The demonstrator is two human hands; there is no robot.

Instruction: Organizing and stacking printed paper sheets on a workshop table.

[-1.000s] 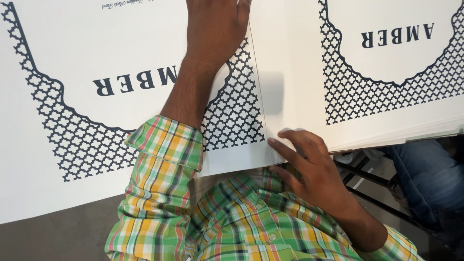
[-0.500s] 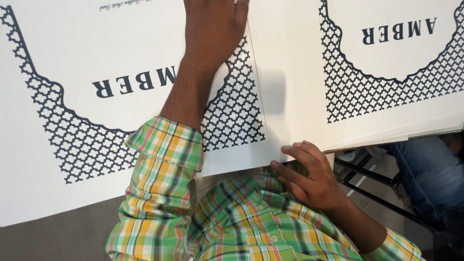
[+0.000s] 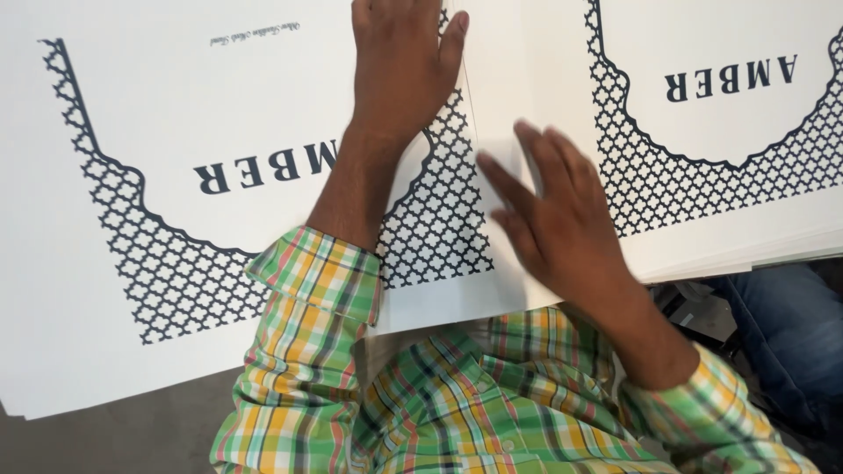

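While left hand (image 3: 404,66) presses printed white sheet (image 3: 176,175) flat, long axis sideways, print inverted; right hand (image 3: 562,219) open, empty

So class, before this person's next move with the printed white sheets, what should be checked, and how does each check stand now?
1. Left hand flat on the left sheet: ok.
2. Right hand over the sheet's white edge strip, fingers spread: ok; contact cannot tell.
3. Right sheet stack lies beside it, edges layered: ok.
4. Left sheet free of creases: cannot tell.
5. Checked sleeve off the sheet: not ok.
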